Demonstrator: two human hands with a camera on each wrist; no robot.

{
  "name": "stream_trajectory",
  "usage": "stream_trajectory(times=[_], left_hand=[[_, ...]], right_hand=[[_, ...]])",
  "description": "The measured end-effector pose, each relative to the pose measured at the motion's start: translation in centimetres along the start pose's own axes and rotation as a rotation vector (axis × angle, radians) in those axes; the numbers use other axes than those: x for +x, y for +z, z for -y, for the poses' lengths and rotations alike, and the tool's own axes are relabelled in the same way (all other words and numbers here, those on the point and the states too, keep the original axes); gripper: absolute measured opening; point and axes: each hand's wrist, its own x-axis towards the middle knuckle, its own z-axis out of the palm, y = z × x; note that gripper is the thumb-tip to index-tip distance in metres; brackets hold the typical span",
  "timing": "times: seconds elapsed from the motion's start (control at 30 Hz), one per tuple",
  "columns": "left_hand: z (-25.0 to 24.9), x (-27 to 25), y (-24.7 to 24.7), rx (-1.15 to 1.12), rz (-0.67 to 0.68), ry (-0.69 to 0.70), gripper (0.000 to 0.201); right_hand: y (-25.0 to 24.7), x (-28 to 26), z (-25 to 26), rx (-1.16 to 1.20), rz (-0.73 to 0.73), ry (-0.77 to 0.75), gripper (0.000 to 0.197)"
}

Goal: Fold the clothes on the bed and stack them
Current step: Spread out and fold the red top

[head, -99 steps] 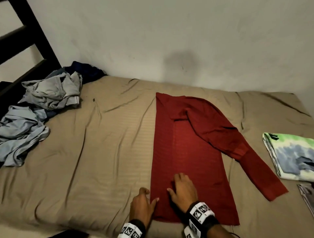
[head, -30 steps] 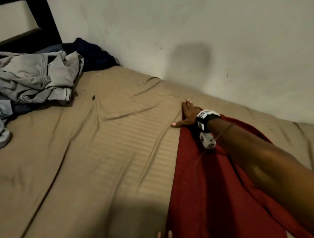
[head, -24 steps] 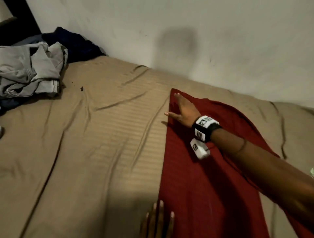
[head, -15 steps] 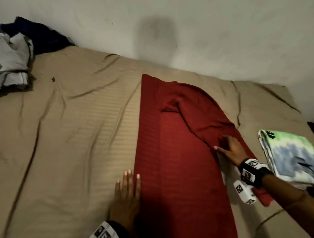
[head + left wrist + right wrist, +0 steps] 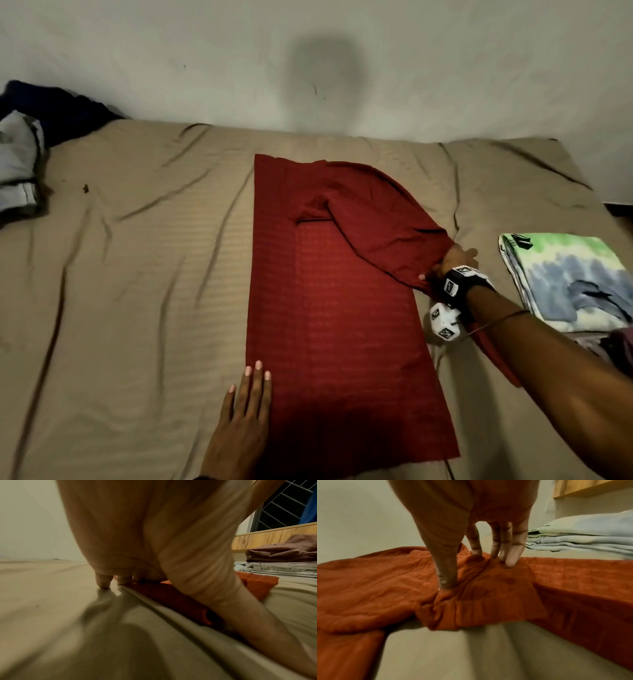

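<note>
Unfolded heap [image 5: 19, 164]: grey and dark garments bunched at the bed's far left corner, not yet folded
Bed sheet [image 5: 137, 274]: tan, creased, bare between heap and shirt
Left hand [image 5: 245, 421]: fingers straight and together, flat across the near left edge of the red shirt, holding nothing
Red shirt [image 5: 329, 325]: mid-bed, body already folded to a long panel; one sleeve [image 5: 387, 226] juts right
Right hand [image 5: 452, 263]: thumb and fingers pinch that sleeve (judging it goes across the panel next)
Folded stack [image 5: 561, 277]: tie-dye garment on top, at the right
Progress: partway, I judge
</note>
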Motion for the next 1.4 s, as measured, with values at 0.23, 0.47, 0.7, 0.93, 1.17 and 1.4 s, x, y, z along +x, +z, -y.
stream_trajectory(times=[0.23,0.47,0.7,0.93,1.17,1.4], left_hand=[[0.3,0.2,0.5,-0.001,0.049,-0.026,0.06],[0.5,0.3,-0.4,-0.054,0.21,-0.054,0.059],[1.5,1.2,-1.7,-0.227,0.475,-0.068,0.152],[1.9,1.0,-3.1,-0.243,0.645,-0.051,0.142],[2.3,2.7,-10.0,-0.574,0.601,-0.131,0.146],[0.6,5.5,-12.0,-1.605,0.304,-0.745,0.086]], right_hand=[[-0.3,4.1,-3.2,-0.015,0.112,-0.067,0.117],[-5.8,1.8,-3.1,0.183,0.169,-0.143,0.023],[-12.4,-1.3,-2.2,0.906,0.124,-0.021,0.022],[-13.3,-1.8,0.8,1.269,0.23,-0.115,0.015],[-15.9,-10.6,3.4,1.02,-0.091,-0.669,0.018],[-9.0,-26.7,2.4,0.493,-0.161,-1.13,0.01]])
